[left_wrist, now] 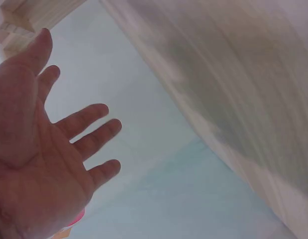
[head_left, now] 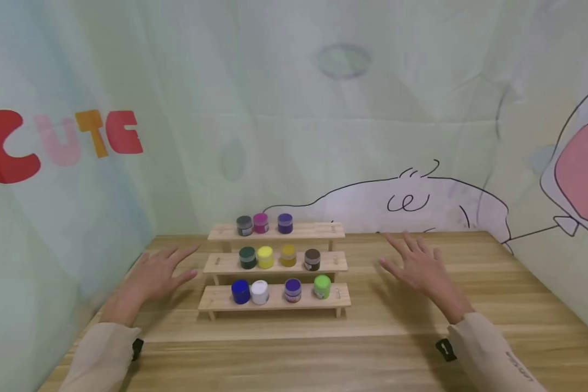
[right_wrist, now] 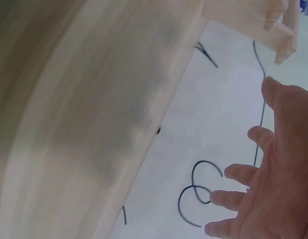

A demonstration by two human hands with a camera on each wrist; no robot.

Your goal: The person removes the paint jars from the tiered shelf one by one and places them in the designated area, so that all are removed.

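Note:
A three-tier wooden rack [head_left: 279,305] stands on the table with small paint jars on every step. Its top step bears a dark grey jar [head_left: 244,226], a magenta jar [head_left: 261,223] and a violet one [head_left: 285,224]. Dark green, yellow [head_left: 265,257], ochre and brown [head_left: 312,259] jars line the middle step. Along the bottom are blue [head_left: 240,292], white [head_left: 259,292], purple [head_left: 293,291] and lime green [head_left: 322,287] jars. To the rack's left, my left hand [head_left: 154,276] is held with fingers spread, holding nothing. My right hand [head_left: 418,267], likewise spread and bare, is on the rack's right.
The wooden table [head_left: 284,359] runs back to a printed cloth [head_left: 274,163] hanging behind and at both sides. Coloured letters mark the cloth at left, and a line-drawn figure with a pink balloon [head_left: 585,169] is at right. Dark straps show near both sleeve cuffs.

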